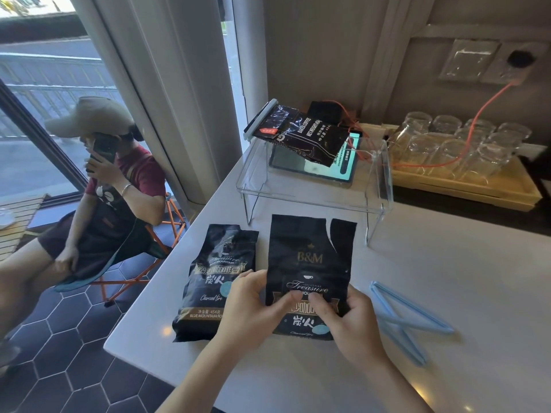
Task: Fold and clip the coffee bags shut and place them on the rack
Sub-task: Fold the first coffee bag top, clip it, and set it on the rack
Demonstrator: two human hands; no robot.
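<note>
A black coffee bag (pixel 310 254) with a torn, open top stands upright on the white counter, gripped at its lower middle by my left hand (pixel 253 305) and my right hand (pixel 351 320). A second black coffee bag (pixel 214 275) lies flat just to its left, top unfolded. On the clear acrylic rack (pixel 316 192) behind lies a third black bag (pixel 301 132), its end shut with a pale clip (pixel 259 119). Two light blue clips (pixel 408 317) lie crossed on the counter right of my right hand.
A tablet (pixel 343 171) sits under the rack. A wooden tray (pixel 465 186) with several glasses stands at the back right, an orange cable running over it. A person sits on a folding chair (pixel 167 234) left of the counter's edge.
</note>
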